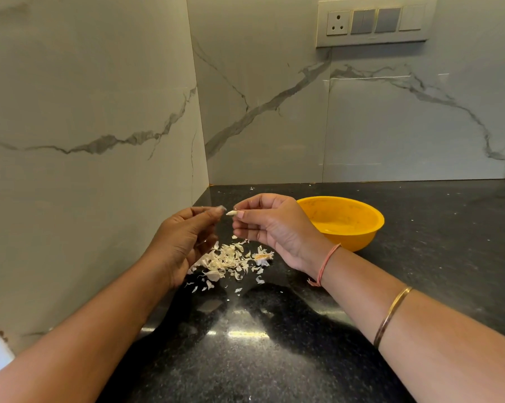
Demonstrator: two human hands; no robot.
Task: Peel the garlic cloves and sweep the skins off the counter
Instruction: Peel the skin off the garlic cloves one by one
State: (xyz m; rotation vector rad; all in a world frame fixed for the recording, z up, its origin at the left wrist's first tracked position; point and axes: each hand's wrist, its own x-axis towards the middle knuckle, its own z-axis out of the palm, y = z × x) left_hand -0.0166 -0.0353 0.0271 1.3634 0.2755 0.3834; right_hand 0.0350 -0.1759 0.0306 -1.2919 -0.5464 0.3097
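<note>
Black worktop (274, 344), yellow bowl (341, 222). Left of the bowl, left grip (187, 237) curled, on skin or nothing, can't tell; right grip (270, 225) pinching the clove (231, 212) in mid-air. Loose skins (230, 260) piled beneath, feather-light. Clove's small, firm, likely slippery: hold the blunt end, peel from the tip.

The right hand (270, 225) pinches a garlic clove (231, 212) above the skins (230, 260).
</note>
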